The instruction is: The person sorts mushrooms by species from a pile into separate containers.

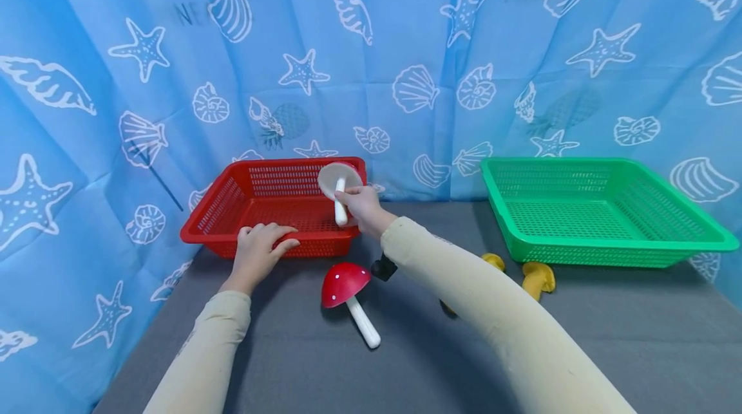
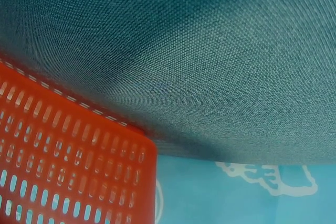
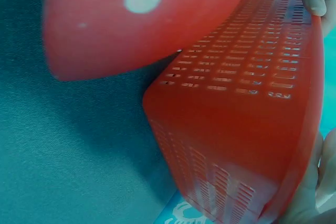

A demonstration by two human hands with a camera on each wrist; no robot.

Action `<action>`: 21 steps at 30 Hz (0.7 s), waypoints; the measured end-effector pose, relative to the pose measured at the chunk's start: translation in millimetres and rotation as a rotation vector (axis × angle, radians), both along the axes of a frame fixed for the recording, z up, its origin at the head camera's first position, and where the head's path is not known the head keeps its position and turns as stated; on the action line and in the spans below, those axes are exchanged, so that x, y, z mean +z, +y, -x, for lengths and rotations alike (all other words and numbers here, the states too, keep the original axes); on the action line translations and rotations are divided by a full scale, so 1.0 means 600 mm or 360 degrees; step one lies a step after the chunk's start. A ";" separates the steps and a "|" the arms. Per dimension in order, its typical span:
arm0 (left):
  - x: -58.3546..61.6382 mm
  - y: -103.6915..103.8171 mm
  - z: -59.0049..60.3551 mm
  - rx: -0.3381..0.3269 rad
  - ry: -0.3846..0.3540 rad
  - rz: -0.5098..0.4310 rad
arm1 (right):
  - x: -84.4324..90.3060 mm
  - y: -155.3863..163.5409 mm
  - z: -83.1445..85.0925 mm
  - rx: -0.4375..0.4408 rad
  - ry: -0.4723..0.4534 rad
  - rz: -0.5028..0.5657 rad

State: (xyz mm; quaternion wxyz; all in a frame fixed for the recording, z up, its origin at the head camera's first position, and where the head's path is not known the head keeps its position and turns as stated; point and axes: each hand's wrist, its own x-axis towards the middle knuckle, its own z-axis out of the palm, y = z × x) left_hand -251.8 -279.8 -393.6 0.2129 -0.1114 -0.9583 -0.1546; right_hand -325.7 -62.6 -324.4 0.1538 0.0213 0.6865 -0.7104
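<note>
I see my right hand (image 1: 361,203) pinching the white mushroom (image 1: 338,183) over the red basket (image 1: 232,196), my left hand (image 1: 257,251) resting flat-fingered on its six o'clock rim.

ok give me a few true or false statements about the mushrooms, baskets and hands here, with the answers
1. The right hand holds a white mushroom by its stem over the red basket. True.
2. The left hand grips the green basket. False: it rests on the red basket's front rim.
3. The red spotted mushroom lies inside the red basket. False: it lies on the grey table in front of it.
4. Yellow mushrooms lie on the table in front of the green basket. True.
5. The green basket holds nothing visible. True.
</note>
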 end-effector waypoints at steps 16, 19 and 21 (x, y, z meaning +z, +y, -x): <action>-0.002 -0.001 0.000 0.0026 -0.0018 0.0012 | -0.007 -0.042 0.011 -0.0068 -0.0069 -0.0013; -0.001 -0.001 0.001 0.0027 -0.0013 0.0018 | -0.011 -0.048 0.015 -0.0047 -0.0091 -0.0037; 0.000 -0.001 0.002 0.0024 -0.0011 0.0014 | -0.012 -0.052 0.018 -0.0036 -0.0100 -0.0084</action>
